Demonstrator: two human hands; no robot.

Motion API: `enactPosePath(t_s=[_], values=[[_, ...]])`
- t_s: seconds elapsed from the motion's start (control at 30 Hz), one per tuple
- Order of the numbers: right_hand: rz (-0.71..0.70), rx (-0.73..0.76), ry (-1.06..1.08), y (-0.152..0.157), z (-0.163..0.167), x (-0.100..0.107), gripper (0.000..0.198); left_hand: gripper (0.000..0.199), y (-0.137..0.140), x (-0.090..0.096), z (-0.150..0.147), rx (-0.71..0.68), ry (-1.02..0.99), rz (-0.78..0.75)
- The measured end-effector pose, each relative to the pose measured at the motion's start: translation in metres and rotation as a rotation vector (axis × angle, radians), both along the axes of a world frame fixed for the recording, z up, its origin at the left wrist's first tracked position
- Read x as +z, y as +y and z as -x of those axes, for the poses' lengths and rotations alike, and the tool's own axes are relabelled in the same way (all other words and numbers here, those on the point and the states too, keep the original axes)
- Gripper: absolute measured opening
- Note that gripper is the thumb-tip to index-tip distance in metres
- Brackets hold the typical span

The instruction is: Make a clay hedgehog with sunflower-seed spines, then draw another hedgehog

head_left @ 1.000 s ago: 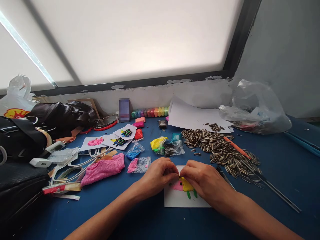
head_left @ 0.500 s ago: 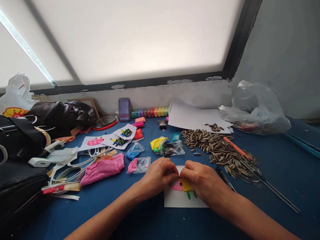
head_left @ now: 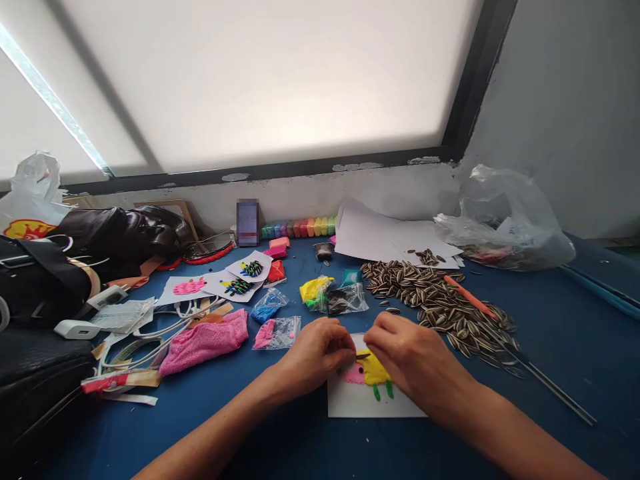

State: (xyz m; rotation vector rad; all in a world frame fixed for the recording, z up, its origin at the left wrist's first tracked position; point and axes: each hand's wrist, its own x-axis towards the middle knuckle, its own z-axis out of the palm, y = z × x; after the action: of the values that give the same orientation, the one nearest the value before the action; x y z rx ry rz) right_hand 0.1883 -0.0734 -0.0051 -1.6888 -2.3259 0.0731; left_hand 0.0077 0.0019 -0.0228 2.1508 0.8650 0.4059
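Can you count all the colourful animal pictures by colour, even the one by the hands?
Mostly pink picture: 1
Dark striped pictures: 2
Pink-and-yellow picture, partly covered by the left hand and right hand: 1
Total: 4

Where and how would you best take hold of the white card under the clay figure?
Probably by the near-left corner, pinched from the near side. The white card appears flat and bare there; the pink clay and yellow clay sit farther in, and the green legs stop short of the near edge.
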Motion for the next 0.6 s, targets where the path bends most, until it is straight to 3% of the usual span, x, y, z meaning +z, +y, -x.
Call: enactPosePath(t_s=[0.2,0.6], values=[[-0.066,-0.249,0.029,0.019,-0.032,-0.004,0.02,0.009,0.002,0.003,-0.001,-0.005,0.018,0.009],[-0.037,-0.338,-0.154,0.035,-0.035,-0.017,0.015,0.012,0.001,0.003,-0.001,0.0,0.031,-0.004]])
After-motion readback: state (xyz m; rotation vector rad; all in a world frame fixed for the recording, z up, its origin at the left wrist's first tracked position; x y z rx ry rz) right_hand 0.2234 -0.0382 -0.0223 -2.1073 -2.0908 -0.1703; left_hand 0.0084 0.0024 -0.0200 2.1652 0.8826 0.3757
